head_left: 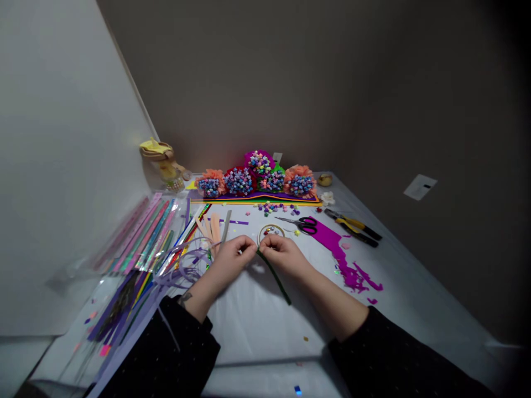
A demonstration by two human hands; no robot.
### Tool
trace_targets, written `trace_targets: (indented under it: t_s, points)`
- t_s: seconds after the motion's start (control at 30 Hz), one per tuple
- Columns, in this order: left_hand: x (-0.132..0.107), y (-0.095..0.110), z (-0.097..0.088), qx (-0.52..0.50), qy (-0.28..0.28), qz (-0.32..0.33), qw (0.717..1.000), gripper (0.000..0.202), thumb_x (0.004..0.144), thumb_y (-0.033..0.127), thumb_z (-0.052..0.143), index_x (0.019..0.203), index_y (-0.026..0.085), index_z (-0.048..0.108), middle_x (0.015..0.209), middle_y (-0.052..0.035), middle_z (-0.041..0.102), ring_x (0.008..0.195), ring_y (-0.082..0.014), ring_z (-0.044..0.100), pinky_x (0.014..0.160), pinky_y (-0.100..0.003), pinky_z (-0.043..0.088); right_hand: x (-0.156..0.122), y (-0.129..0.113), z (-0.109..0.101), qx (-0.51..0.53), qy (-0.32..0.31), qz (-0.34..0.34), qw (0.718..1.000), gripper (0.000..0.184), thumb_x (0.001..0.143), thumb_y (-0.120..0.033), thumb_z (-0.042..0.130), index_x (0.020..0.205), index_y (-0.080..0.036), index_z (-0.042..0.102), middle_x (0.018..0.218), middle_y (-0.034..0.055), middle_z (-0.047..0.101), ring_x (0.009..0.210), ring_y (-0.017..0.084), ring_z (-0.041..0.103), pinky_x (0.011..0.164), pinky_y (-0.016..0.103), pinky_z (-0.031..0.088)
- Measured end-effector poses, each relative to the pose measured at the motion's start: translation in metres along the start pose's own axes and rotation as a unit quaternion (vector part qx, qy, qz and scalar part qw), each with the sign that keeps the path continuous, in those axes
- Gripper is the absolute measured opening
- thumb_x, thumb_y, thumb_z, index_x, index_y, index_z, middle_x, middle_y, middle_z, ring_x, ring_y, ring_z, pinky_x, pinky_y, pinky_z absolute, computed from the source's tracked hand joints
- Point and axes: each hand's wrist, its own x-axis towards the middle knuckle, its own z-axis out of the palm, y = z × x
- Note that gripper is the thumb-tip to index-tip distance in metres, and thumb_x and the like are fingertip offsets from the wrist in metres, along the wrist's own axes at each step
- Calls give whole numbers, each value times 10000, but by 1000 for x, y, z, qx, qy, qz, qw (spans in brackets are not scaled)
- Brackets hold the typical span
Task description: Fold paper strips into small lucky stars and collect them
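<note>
Pinching a green strip (275, 276) between closed fingers (250, 252), the left hand (234, 255) and right hand (287, 255) meet before the round dish (271, 225), scissors (297, 223) to its right

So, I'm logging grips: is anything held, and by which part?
A green strip, pinched at its far end by the right hand; the left hand meets it there, its own grip unclear.

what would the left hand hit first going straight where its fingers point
Most likely the right hand, close beside the left hand at the upper end of the green strip, though depth there is unclear.
</note>
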Motion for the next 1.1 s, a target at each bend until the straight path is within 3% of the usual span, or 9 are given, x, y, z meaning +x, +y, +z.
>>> trace_targets:
  t_s: [0.1,0.3,0.53,1.1]
  points:
    - [0,0,1,28,26,10,999,169,808,284,495,737,162,590,677,12,575,678,-143,530,642,-242,409,1,1,1,63,-17,43,997,247,710,-412,555,683,-167,537,576,-35,443,535,113,385,526,240,292]
    - [0,-1,3,52,43,25,997,165,823,255,504,752,155,614,712,-7,615,697,-148,558,651,-247,419,3,5,1,14,-3,31,999,231,662,-390,592,668,-164,546,581,-36,437,536,110,367,528,243,282]
    - [-4,-4,3,64,17,128,990,252,837,187,543,1060,219,658,911,-39,652,849,-161,591,766,-282,456,5,13,1,20,-23,8,1000,213,707,-381,555,682,-170,541,632,-18,494,599,128,413,586,249,328]
    - [-4,-1,2,111,47,133,984,133,798,116,563,894,189,620,845,-16,620,798,-149,574,744,-270,462,5,17,-2,19,-46,29,998,333,730,-480,606,687,-160,526,589,-32,431,549,110,359,527,231,267]
